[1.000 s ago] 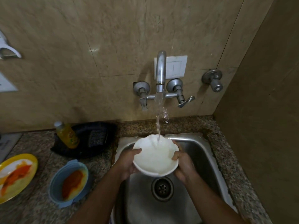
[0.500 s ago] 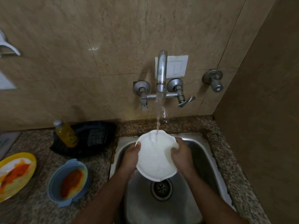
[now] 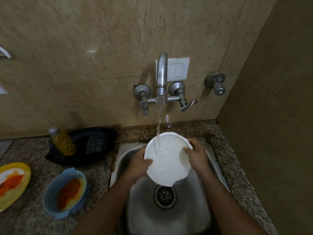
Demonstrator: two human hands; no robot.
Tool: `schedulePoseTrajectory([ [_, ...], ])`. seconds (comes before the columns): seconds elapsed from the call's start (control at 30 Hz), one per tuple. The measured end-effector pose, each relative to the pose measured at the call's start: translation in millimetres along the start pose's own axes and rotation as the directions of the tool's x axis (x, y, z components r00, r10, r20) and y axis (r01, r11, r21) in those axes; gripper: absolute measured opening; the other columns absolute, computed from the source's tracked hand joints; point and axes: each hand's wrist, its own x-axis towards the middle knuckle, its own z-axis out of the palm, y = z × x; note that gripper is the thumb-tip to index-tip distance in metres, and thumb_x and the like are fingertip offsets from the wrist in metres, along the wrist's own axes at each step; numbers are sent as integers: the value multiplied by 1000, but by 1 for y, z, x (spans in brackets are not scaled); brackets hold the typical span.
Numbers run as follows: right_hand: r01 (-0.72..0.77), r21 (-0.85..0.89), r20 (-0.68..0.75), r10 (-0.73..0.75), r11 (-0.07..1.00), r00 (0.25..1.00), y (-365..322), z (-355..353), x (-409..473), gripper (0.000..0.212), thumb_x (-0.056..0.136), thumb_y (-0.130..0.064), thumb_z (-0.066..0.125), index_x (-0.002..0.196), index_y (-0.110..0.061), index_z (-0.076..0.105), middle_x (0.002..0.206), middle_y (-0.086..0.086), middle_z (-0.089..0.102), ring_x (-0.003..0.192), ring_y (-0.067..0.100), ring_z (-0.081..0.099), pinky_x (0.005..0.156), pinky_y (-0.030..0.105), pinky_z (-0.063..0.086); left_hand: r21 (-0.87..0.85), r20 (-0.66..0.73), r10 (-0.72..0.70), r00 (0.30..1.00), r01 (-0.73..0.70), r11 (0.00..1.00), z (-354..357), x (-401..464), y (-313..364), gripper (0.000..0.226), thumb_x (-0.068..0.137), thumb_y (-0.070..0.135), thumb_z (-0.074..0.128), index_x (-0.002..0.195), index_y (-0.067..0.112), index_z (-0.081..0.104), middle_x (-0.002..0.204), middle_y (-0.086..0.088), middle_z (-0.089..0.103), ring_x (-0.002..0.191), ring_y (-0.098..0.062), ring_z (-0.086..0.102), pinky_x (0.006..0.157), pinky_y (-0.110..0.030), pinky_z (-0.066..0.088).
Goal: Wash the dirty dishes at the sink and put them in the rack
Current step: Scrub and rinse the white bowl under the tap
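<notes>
Currently, the white bowl is held over the steel sink at centre frame, tilted with its lower edge pointing down toward the drain. The left hand has its grip closed round the bowl's left rim, thumb lying on the inside surface. The right hand grips the right rim, with fingers curled over the edge into the bowl. A stream of water falls from the wall tap and lands inside the bowl near its upper left edge.

On the granite worktop at lower left stand a blue bowl smeared with orange residue and, at the left edge of the frame, a yellow plate with similar residue. Behind them, a yellow bottle stands in a black tray against the wall. A white switch plate sits behind the tap spout, and a separate valve is mounted at its right.
</notes>
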Motion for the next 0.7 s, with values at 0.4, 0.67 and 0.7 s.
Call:
schedulePoseTrajectory([
  [0.4, 207, 120, -111, -194, 971, 975, -106, 6, 33, 21, 99, -33, 54, 117, -25, 60, 95, -8, 68, 87, 14, 67, 65, 26, 46, 692, -184, 435, 881, -197, 694, -28, -18, 21, 50, 86, 18, 55, 134, 31, 56, 109, -4, 71, 98, -23, 66, 84, -31, 55],
  [0.67, 401, -535, -245, -590, 744, 769, -103, 6, 29, 20, 95, -24, 57, 114, -19, 63, 71, -10, 53, 60, 8, 47, 51, 19, 31, 731, -172, 472, 864, -210, 650, -28, -31, 31, 52, 89, 17, 52, 139, 30, 52, 108, -4, 72, 94, -21, 67, 83, -31, 55],
  [0.7, 403, -529, -217, -579, 746, 786, -104, 3, 29, 17, 95, -24, 57, 111, -20, 62, 70, -10, 54, 59, 8, 47, 51, 20, 34, 733, -171, 469, 866, -206, 648, -27, -33, 33, 52, 89, 17, 52, 139, 31, 52, 108, -4, 72, 94, -21, 67, 82, -31, 55],
])
